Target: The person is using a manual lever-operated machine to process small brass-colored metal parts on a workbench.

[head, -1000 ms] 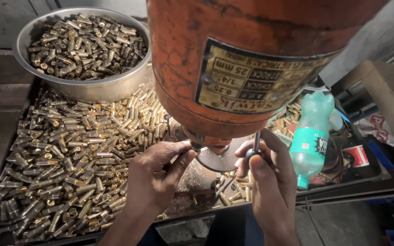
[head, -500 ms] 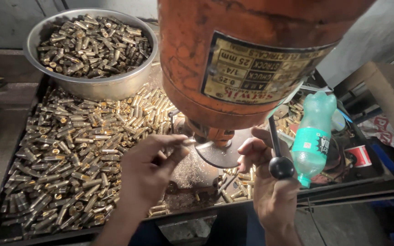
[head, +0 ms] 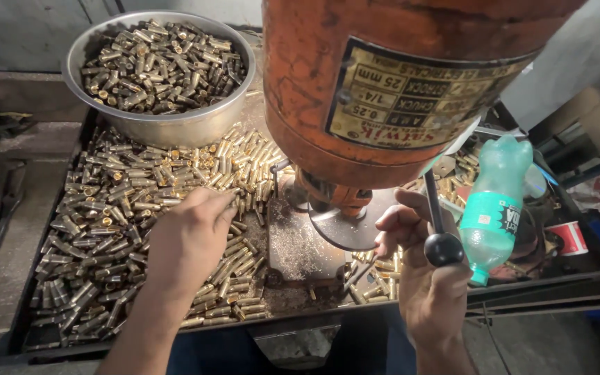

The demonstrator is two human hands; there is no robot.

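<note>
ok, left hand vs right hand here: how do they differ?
The left hand lies palm down on the heap of small brass tubes, fingertips among them; the right hand is raised, not touching any. The left hand grips no tool; the right hand is closed around the drill press lever, just above its black knob. Both are bare and reach in from the bottom edge.

Drill head (head: 397, 90) above crowded tray (head: 8, 340)
</note>
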